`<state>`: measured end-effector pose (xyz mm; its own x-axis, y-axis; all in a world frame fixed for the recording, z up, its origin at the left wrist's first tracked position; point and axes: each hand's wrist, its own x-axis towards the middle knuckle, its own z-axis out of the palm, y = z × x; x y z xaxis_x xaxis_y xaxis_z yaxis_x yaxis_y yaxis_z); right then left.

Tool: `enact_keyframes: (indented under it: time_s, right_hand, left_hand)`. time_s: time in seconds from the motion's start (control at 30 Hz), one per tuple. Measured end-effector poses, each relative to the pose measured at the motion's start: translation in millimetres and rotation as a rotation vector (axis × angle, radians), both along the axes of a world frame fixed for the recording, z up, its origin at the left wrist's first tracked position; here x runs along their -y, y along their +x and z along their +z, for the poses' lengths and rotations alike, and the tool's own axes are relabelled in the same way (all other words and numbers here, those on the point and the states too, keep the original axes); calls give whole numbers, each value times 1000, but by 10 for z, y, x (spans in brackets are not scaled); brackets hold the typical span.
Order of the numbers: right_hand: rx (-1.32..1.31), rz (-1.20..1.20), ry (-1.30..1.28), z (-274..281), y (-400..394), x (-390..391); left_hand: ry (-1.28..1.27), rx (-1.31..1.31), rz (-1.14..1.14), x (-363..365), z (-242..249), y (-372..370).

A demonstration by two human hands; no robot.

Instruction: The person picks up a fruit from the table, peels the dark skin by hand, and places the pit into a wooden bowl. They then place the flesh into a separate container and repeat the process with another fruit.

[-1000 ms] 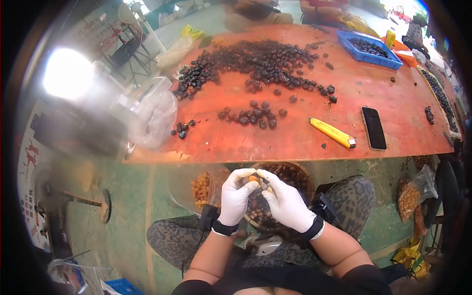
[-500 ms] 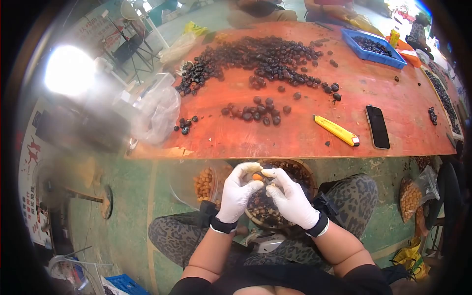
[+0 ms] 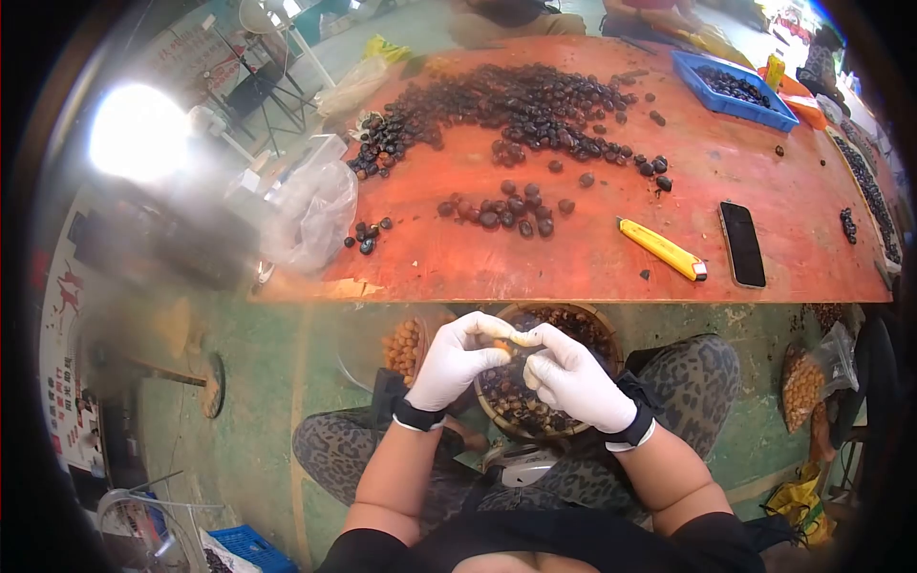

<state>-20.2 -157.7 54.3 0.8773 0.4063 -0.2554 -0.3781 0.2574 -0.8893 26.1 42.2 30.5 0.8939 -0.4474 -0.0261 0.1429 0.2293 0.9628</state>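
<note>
My left hand (image 3: 454, 365), in a white glove, pinches a small orange peeled kernel (image 3: 502, 345) between thumb and fingertips. My right hand (image 3: 581, 384), gloved too, meets it at the fingertips with its own fingers bent in a pinch. Whatever the right fingers hold is too small to make out. Both hands are over a round basket (image 3: 613, 351) of dark shell pieces (image 3: 521, 401), between my knees. Left of the basket, a clear container holds several yellow-orange kernels (image 3: 403, 346), partly hidden by my left hand.
Dark round nuts (image 3: 516, 105) lie heaped across the red table (image 3: 439, 267). A yellow utility knife (image 3: 661, 250) and a phone (image 3: 742, 244) rest near its front edge. A blue tray (image 3: 735, 105) and other people are at the far side. A bag of kernels (image 3: 800, 387) stands right.
My right hand has shifted slightly right and curled its fingers more. The orange kernel is now more covered by my left fingers. The view has shifted slightly.
</note>
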Motion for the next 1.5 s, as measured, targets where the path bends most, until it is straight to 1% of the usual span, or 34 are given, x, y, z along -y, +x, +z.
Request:
enact_keyframes:
  time_s: [0.03,0.07,0.1,0.13,0.17,0.2,0.23,0.33,0.37,0.47,0.6,0.63,0.73,0.77,0.87,0.97,1.07,1.17,1.2,1.27,1.33,1.4,1.43,1.5]
  right_hand:
    - [3,-37,6,-28,0,-29]
    - [90,-70,-53,-72,-8,-68]
    - [175,-105,-114,-119,-22,-114]
    - [259,-137,-175,-139,-31,-141]
    - [186,-123,-164,-130,-27,-136]
    - [128,-140,-95,-105,-26,-140]
    - [69,-156,-25,-85,-29,-148]
    - [-70,-236,165,-37,4,-98]
    - [-57,-257,104,-26,17,-75]
    - [89,-303,-32,-81,33,-39]
    - [304,-370,-231,-159,34,19]
    - [342,-324,-306,-150,32,41]
    - [620,-158,-791,-190,37,33]
    - [523,-112,-829,-159,24,24]
    - [546,-130,-894,-143,17,16]
    - [572,-192,-845,-157,30,39]
    - [611,-207,-842,-199,27,33]
    - [632,-200,-852,-223,25,21]
    - [613,-182,-854,-205,25,20]
    - [573,-149,-859,-155,21,31]
    - [609,-169,-844,-182,17,33]
    - [629,-179,-841,-197,14,31]
    - [631,-177,-847,-201,13,30]
    - [621,-169,-859,-196,13,31]
  left_hand:
    - [-7,-39,62,57,-30,-31]
    - [-15,-77,121,127,-58,-63]
    - [-78,-13,191,213,-74,-114]
    - [-77,-11,212,250,-91,-139]
    - [-78,-10,236,272,-107,-158]
    - [-77,-9,261,278,-117,-167]
    - [-114,-23,243,261,-157,-155]
    - [-97,-53,180,255,-165,-146]
    - [-99,-63,156,250,-163,-148]
    - [-204,-94,182,300,-120,-165]
    - [-265,-137,210,277,-163,-164]
    - [-273,-143,210,261,-165,-162]
    - [-296,-108,147,145,-264,-131]
    - [-303,-88,115,107,-295,-126]
    - [-26,38,151,84,-280,-160]
    - [90,31,104,120,-76,-239]
    - [66,13,105,71,-41,-239]
    - [-237,-265,149,-25,126,-265]
    - [-179,-224,211,-76,195,-266]
    - [37,-6,357,-260,196,-246]
    - [355,232,545,-505,187,-208]
    - [681,347,713,-846,69,-139]
    - [854,340,712,-954,107,-124]
    - [1122,295,631,-1039,202,-129]
